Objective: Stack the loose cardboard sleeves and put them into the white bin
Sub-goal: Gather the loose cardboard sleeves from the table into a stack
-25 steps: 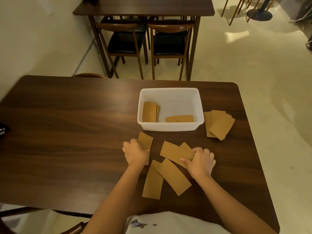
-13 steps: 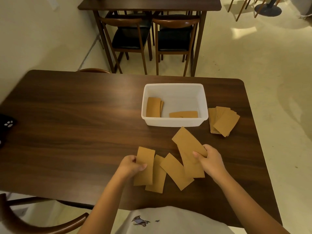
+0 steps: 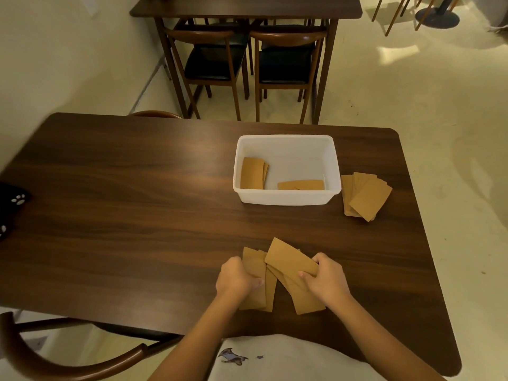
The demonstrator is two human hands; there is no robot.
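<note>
Right hand (image 3: 327,281) is pinching the top cardboard sleeve (image 3: 288,259) with its fingers (image 3: 306,274) curled round the near end, tilting it over the rest. Left hand (image 3: 237,279) is clamping the pile of sleeves (image 3: 254,287) next to it, thumb on top. Both bunches are overlapping on the dark wood counter (image 3: 137,215). Further back the white bin (image 3: 286,198) is sitting with a few sleeves already inside, and another fanned stack (image 3: 365,196) is lying just right of it.
</note>
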